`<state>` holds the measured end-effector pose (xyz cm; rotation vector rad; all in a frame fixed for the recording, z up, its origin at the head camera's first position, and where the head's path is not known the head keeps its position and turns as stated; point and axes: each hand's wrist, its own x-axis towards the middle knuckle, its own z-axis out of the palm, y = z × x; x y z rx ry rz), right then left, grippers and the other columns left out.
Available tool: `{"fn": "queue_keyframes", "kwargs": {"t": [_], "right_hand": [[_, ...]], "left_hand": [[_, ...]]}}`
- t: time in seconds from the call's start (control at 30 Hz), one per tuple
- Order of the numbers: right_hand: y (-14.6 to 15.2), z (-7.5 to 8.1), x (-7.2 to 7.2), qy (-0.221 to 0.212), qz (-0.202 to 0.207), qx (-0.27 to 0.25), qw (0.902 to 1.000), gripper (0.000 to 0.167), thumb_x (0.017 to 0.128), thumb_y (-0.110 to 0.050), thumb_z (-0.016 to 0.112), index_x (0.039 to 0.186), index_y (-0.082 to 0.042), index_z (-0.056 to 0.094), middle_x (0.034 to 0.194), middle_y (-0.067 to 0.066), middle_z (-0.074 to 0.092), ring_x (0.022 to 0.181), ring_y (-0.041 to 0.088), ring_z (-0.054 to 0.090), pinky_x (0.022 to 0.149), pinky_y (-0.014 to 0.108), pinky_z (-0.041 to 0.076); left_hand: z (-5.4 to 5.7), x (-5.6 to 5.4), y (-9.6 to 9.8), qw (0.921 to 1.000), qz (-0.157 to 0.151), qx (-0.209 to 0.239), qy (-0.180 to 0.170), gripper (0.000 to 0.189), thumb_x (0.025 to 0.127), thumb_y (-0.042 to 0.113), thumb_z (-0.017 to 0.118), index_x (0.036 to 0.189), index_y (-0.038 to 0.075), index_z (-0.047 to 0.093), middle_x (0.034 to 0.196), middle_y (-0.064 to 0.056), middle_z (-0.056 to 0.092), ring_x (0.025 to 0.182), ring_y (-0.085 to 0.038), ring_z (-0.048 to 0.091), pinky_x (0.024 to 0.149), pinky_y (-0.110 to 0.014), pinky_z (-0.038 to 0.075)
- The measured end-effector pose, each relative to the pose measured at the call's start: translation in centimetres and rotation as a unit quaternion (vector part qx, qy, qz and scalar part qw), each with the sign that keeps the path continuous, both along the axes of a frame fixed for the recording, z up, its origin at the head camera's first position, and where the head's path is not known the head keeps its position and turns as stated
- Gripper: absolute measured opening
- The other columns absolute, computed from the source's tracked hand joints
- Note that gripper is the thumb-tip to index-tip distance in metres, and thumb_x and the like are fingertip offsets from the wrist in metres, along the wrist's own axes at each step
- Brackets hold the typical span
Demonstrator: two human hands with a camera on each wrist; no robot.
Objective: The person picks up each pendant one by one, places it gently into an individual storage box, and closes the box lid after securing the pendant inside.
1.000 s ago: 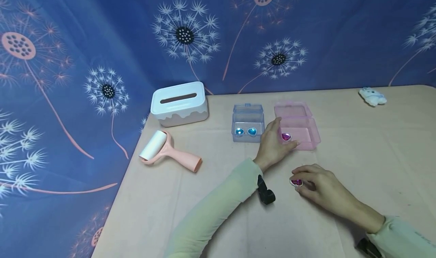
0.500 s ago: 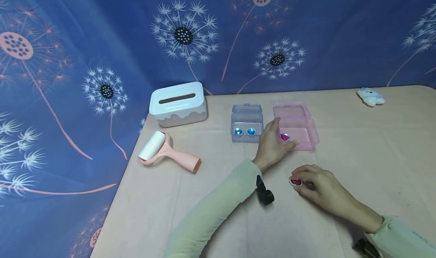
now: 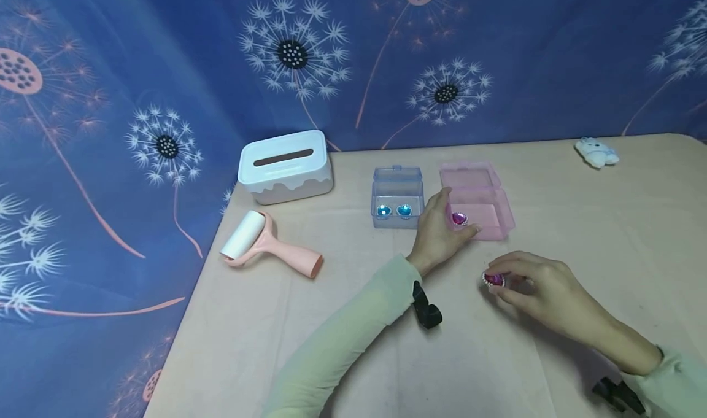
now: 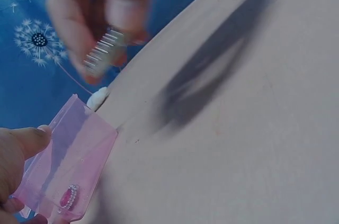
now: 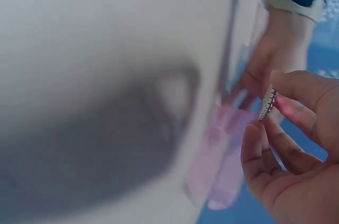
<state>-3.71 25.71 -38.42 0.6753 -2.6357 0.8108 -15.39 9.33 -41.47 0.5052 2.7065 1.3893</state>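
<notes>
Between thumb and fingertips, my right hand [image 3: 563,289] pinches a magenta gem [image 3: 493,280] with a sparkling rim, above the table in front of the boxes. In the right wrist view this gem [image 5: 268,103] is seen edge-on. My left hand [image 3: 437,237] grips the left side of an open pink see-through box [image 3: 499,212], thumb at its front edge. A second magenta gem [image 3: 459,219] lies inside that box, near the left fingers. Close on the left stands an open blue see-through box [image 3: 397,188] holding two blue gems [image 3: 404,210].
A white tissue box [image 3: 285,167] stands at the back left. In front of it lies a lint roller [image 3: 276,246] with a pink handle. A small white plush toy [image 3: 596,153] is at the back right. Blue dandelion-print cloth [image 3: 353,56] hangs behind the table.
My right hand has lifted and shifted a little to the right and back, with the magenta gem in its fingers. The left hand stays at the pink box. The head view has shifted slightly.
</notes>
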Motion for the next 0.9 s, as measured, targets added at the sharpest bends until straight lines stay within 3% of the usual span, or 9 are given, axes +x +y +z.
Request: {"fn": "queue_keyframes", "kwargs": {"t": [0.23,0.43,0.67,0.9], "right_hand": [[0.8,3.5,-2.6,0.057,-0.002,0.008,0.9983,0.044,0.058,0.005,0.085,0.095,-0.017,0.073,0.094,-0.007,0.071,0.069,-0.003,0.062,0.065,0.007,0.047],[1.6,4.9,-5.6,0.066,-0.017,0.018,0.9975,0.037,0.062,0.003,0.084,0.093,-0.012,0.073,0.089,-0.003,0.072,0.072,-0.012,0.058,0.067,0.004,0.046],[2.0,4.1,-9.6,0.052,-0.01,0.05,0.9974,0.028,0.068,-0.002,0.083,0.093,-0.011,0.073,0.091,0.0,0.073,0.07,0.01,0.064,0.067,0.006,0.045],[2.2,2.1,-12.3,0.04,0.051,0.103,0.9926,0.023,0.07,-0.002,0.081,0.091,-0.007,0.071,0.091,0.005,0.071,0.076,0.019,0.065,0.065,0.038,0.055]], "left_hand": [[0.3,-0.2,-0.2,1.0,-0.001,0.0,0.003,0.089,0.081,0.032,0.078,0.151,0.006,0.029,0.153,-0.009,0.038,0.139,-0.022,0.041,0.112,-0.03,0.037],[0.0,-0.1,-0.2,0.9999,-0.004,0.002,-0.012,0.089,0.081,0.032,0.078,0.151,0.009,0.029,0.154,-0.007,0.037,0.139,-0.021,0.04,0.111,-0.03,0.038],[0.0,-0.1,-0.4,0.9999,-0.007,0.01,-0.012,0.089,0.081,0.031,0.078,0.151,0.007,0.029,0.155,-0.008,0.036,0.14,-0.022,0.039,0.113,-0.031,0.036],[-0.1,-0.1,-0.2,0.9999,-0.008,0.005,-0.004,0.09,0.08,0.03,0.079,0.151,0.006,0.029,0.154,-0.008,0.037,0.139,-0.022,0.041,0.112,-0.03,0.037]]}}
